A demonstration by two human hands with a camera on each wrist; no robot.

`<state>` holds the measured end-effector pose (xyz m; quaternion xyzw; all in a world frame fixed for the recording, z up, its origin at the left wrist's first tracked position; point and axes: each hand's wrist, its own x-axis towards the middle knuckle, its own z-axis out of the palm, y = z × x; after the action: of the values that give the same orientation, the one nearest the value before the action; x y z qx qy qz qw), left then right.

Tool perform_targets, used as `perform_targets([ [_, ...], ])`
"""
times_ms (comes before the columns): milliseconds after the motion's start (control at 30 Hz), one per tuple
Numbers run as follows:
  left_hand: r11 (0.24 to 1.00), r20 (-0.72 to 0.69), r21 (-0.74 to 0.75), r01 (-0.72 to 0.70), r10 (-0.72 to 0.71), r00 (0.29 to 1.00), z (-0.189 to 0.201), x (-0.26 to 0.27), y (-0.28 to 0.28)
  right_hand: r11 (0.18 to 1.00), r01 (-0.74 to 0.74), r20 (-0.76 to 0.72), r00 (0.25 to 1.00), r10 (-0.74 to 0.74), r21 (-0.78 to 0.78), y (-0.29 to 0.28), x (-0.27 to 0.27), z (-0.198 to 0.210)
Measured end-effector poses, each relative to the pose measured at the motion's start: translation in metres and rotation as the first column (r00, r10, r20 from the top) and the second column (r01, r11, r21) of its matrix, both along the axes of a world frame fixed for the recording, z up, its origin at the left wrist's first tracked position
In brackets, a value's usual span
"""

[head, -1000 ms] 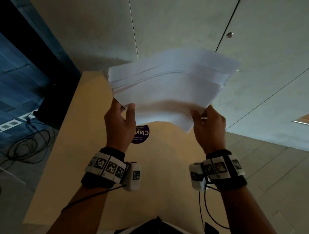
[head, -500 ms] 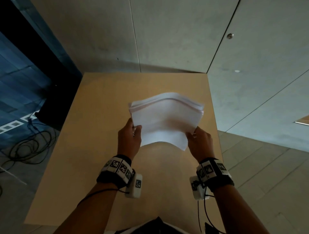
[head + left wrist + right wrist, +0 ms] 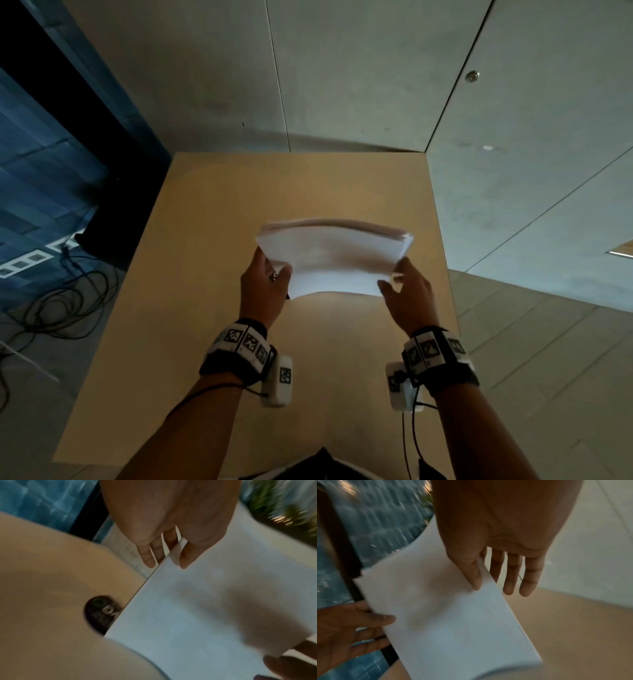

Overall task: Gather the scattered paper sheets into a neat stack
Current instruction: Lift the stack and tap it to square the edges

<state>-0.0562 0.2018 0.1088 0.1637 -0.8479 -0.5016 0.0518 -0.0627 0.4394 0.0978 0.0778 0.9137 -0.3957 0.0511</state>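
Observation:
A stack of white paper sheets (image 3: pixel 334 262) stands tilted on its long edge low over the tan table (image 3: pixel 205 240), bowed in the middle. My left hand (image 3: pixel 274 272) pinches its left side, thumb (image 3: pixel 185 558) on the near face and fingers behind. My right hand (image 3: pixel 394 277) pinches the right side, thumb (image 3: pixel 474 577) on the near face of the stack (image 3: pixel 453 628). The top edges lie nearly flush. Whether the lower edge touches the table I cannot tell.
A dark round sticker (image 3: pixel 101 614) lies on the table, half hidden behind the stack (image 3: pixel 205 615). Concrete walls (image 3: pixel 342 85) close the far side and the right. Black cables (image 3: pixel 51 308) lie on the floor to the left.
Both hands have brought the stack down from high in front of the camera to just above the table. The fanned, uneven sheets now sit much more closely aligned.

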Motion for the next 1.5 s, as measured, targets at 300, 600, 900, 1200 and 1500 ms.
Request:
perform_targets([
  [300,0.991,-0.190,-0.124,-0.057,0.033,0.981,0.034,-0.016,0.007,0.998,0.067,-0.187,0.980,-0.070,-0.021,0.001,-0.017,0.025],
  [600,0.996,-0.373,-0.007,-0.089,0.080,0.925,0.066,-0.018,0.010,1.000,0.018,-0.332,0.943,-0.014,0.008,0.009,-0.026,0.075],
  [900,0.995,0.004,-0.100,0.015,-0.015,1.000,-0.006,-0.014,0.002,0.999,0.003,-0.020,1.000,-0.002,0.037,0.016,-0.023,0.000],
  [1200,0.993,-0.441,-0.101,-0.058,0.007,0.897,0.090,-0.025,0.004,0.999,0.042,-0.436,0.898,-0.052,-0.033,0.013,-0.038,0.105],
  [1500,0.999,0.051,-0.020,0.047,-0.046,0.998,-0.015,-0.009,-0.003,0.998,-0.067,0.047,0.997,0.068,-0.016,0.012,-0.016,-0.015],
])
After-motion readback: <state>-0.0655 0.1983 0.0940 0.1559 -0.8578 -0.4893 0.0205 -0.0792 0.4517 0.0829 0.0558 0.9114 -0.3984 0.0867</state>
